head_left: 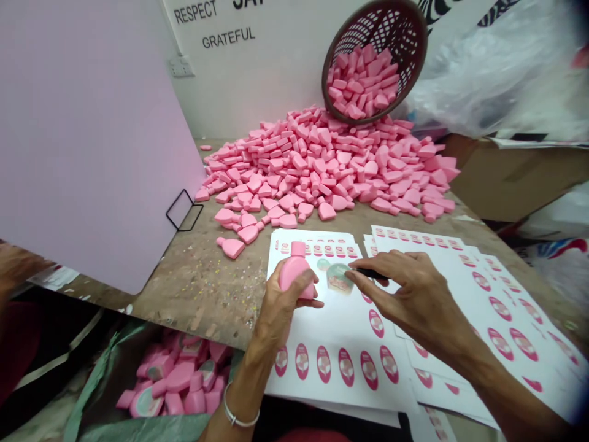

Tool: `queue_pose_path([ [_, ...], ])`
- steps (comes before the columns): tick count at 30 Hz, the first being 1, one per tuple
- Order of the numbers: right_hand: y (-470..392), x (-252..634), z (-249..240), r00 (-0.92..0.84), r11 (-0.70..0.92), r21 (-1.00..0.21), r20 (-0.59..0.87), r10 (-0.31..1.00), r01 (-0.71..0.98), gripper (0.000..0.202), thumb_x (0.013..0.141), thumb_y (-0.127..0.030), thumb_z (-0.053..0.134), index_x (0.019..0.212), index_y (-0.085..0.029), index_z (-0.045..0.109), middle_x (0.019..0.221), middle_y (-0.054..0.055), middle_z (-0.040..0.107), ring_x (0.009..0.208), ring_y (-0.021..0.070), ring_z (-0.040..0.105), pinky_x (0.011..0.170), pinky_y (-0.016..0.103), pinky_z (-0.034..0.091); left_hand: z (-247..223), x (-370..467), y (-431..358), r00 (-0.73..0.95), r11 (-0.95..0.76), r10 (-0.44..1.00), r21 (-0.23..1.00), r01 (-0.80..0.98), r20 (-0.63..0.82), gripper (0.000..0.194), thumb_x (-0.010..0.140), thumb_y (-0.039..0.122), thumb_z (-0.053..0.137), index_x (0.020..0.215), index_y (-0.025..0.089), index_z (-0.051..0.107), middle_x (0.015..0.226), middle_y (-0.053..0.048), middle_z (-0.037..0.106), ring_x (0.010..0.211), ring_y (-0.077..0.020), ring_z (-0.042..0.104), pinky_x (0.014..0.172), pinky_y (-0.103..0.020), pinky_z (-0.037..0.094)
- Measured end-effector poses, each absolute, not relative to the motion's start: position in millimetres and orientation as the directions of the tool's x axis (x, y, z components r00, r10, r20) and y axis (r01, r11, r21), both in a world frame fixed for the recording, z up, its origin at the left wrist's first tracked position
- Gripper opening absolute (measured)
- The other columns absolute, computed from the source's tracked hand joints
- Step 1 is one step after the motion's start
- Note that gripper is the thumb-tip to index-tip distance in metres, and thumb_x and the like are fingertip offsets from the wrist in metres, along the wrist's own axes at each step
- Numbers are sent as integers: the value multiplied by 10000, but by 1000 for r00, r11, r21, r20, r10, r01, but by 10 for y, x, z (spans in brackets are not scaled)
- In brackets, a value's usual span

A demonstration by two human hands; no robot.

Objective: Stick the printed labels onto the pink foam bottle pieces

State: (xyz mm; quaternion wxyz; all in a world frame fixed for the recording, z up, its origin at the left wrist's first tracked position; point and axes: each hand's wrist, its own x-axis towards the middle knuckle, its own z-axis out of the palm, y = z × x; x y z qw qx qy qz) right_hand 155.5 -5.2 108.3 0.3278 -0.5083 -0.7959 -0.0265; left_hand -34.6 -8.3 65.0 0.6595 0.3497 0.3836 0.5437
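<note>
A pink toy-like bottle (295, 274) with a narrow cap stands upright in my left hand (280, 298), the thumb across its front. My right hand (409, 291) is closed, with thumb and forefinger pinching the edge of a clear sticker (339, 279) with a green top. A short black object (372, 273) also sits in those right fingers; its kind cannot be made out. The sticker is apart from the bottle, to its right. Beneath both hands lies a white sticker sheet (322, 319) printed with pink ovals.
More sticker sheets (464, 264) overlap at the right. Behind, a large pile of pink bottles (317, 162) spreads below a tipped brown basket (329, 73). A pale panel (101, 135) stands at left. Labelled bottles fill a green sack (99, 380) below the table edge. Another person's hand (23, 267) shows far left.
</note>
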Motion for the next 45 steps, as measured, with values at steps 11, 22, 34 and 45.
queue_pose_path([
  [11,-52,1388,980,-189,448,-556,461,867,700,155,836,-349,606,852,-232,706,765,23,726,689,182,648,674,342,489,482,-203,-53,367,451,889,661,-600,-274,624,870,629,365,1014,84,634,693,-81,629,537,-165,593,501,-339,558],
  [22,-23,1355,948,-120,371,-715,377,918,593,148,829,-335,620,869,-230,716,834,16,739,719,178,673,642,302,532,478,-186,-48,479,535,838,575,-620,-263,649,906,608,263,1098,87,599,744,-110,653,499,-165,602,456,-318,535],
  [34,-35,1325,894,-131,353,-714,347,928,605,130,816,-319,631,852,-235,723,808,15,741,683,179,678,594,291,536,466,-158,-23,486,552,829,551,-626,-278,675,917,594,212,918,75,644,676,-92,615,466,-154,577,472,-332,536],
  [45,-20,1309,883,-131,355,-695,355,925,625,127,810,-312,632,843,-232,724,804,13,741,679,175,673,617,299,529,461,-164,-5,494,557,825,551,-621,-277,666,918,592,213,927,77,635,669,-86,610,465,-152,578,458,-320,535],
])
